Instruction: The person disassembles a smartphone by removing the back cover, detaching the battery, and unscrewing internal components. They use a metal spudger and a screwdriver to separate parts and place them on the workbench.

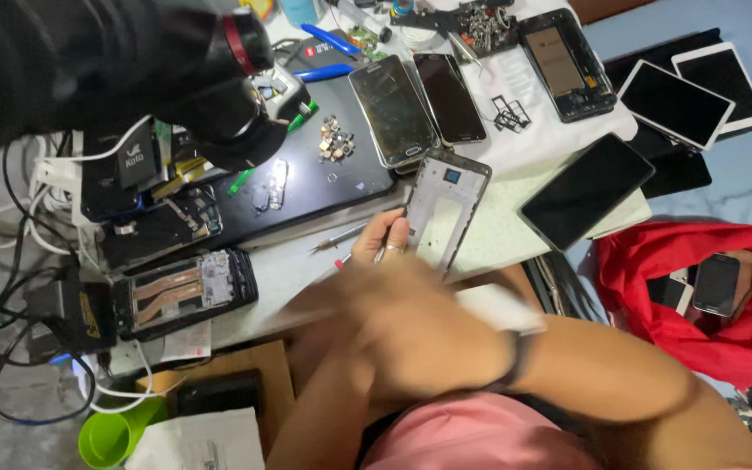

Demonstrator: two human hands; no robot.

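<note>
My left hand [382, 237] reaches up from below and grips the lower left edge of a silver phone middle frame [446, 204] lying on the white desk. A thin metal tool shows between its fingers. My right hand [411, 326] crosses in front of it, blurred by motion, with a dark band on the wrist; what it holds is unclear. A slim screwdriver with a red tip [339, 237] lies just left of the left hand.
Two phones with screens [393, 109] lie beyond the frame, beside a black slab [324, 174] with small parts [335, 139]. An opened phone [186, 292] sits left, a black phone [585, 190] and tablets [676, 103] right. A red bag [698, 296] holds phones. A black lens housing [219, 96] overhangs top left.
</note>
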